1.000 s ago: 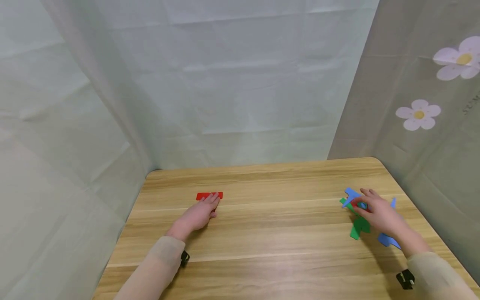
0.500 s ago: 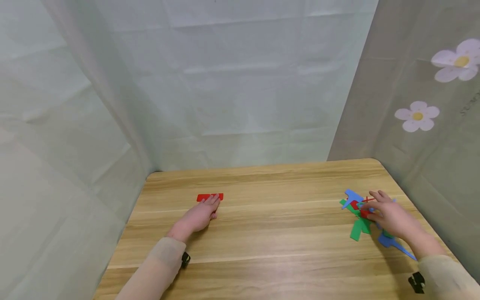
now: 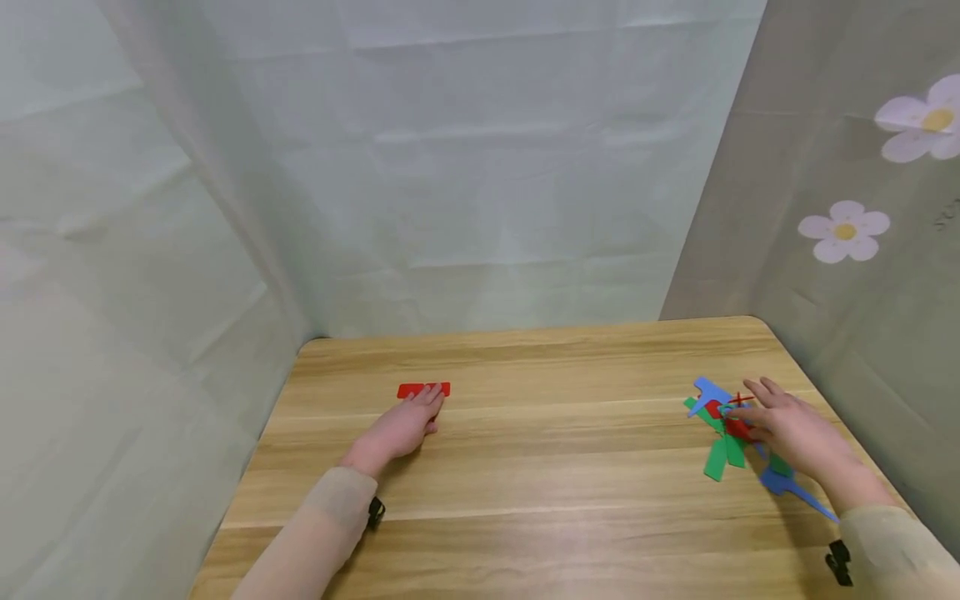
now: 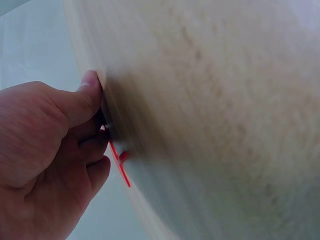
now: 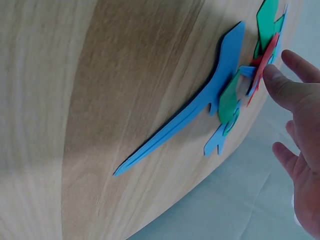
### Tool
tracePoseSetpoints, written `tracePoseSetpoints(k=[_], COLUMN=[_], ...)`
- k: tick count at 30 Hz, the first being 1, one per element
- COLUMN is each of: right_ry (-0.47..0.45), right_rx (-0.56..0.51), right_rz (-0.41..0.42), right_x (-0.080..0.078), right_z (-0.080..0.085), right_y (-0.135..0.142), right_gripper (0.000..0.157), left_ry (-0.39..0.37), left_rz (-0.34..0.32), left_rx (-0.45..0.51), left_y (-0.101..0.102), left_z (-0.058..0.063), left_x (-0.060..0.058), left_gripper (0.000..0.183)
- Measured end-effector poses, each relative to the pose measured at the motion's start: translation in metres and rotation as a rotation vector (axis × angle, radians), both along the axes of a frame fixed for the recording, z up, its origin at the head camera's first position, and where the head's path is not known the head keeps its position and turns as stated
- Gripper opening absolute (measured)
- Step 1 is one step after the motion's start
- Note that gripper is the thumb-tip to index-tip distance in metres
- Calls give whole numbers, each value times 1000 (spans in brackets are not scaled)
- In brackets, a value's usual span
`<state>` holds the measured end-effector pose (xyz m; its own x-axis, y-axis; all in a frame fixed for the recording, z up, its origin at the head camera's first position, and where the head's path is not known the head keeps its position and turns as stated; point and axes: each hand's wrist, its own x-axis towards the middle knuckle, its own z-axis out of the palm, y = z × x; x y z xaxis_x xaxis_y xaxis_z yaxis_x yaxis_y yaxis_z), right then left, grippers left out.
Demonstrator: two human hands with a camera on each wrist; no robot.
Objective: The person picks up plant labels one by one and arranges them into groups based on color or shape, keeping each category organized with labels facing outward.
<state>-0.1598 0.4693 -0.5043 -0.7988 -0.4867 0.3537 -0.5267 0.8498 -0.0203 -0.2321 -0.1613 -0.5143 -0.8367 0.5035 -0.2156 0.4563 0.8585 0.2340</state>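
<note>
At the table's left, my left hand point(image 3: 405, 425) rests its fingers on a flat red plant label point(image 3: 411, 389). In the left wrist view, the red label point(image 4: 120, 165) shows edge-on beside the fingertips, partly hidden. My right hand point(image 3: 798, 433) reaches over a loose pile of plant labels at the right. There the thumb touches a red label point(image 5: 265, 62), while the forefinger stands apart from it and the other fingers are spread. Green labels point(image 3: 716, 458) and blue T-shaped labels point(image 3: 708, 396) lie crossed around it. A long pointed blue label point(image 5: 185, 112) lies nearest the right wrist.
The wood-grain table point(image 3: 540, 467) stretches between the two hands. Pale cloth point(image 3: 495, 167) hangs behind and at the left; a greyer cloth with printed flowers point(image 3: 843, 232) hangs at the right. Both wrists wear small black devices point(image 3: 838, 562).
My right hand has drawn back to the right over the pile, uncovering red and green labels and the long blue one. My left hand has stayed on its red label.
</note>
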Motion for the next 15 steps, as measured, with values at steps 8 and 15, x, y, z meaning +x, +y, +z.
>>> tracePoseSetpoints(k=[8,15], right_ry=[-50,-114], right_rx=[30,57], right_rz=[-11,-19], right_x=[0,-2], right_z=[2,1], right_y=[1,3], right_gripper=[49,57], left_ry=[0,-1], left_rz=[-1,-5], left_rx=[-11,-4], left_y=[1,0], left_z=[1,1], left_x=[-1,0], left_gripper=[58,57])
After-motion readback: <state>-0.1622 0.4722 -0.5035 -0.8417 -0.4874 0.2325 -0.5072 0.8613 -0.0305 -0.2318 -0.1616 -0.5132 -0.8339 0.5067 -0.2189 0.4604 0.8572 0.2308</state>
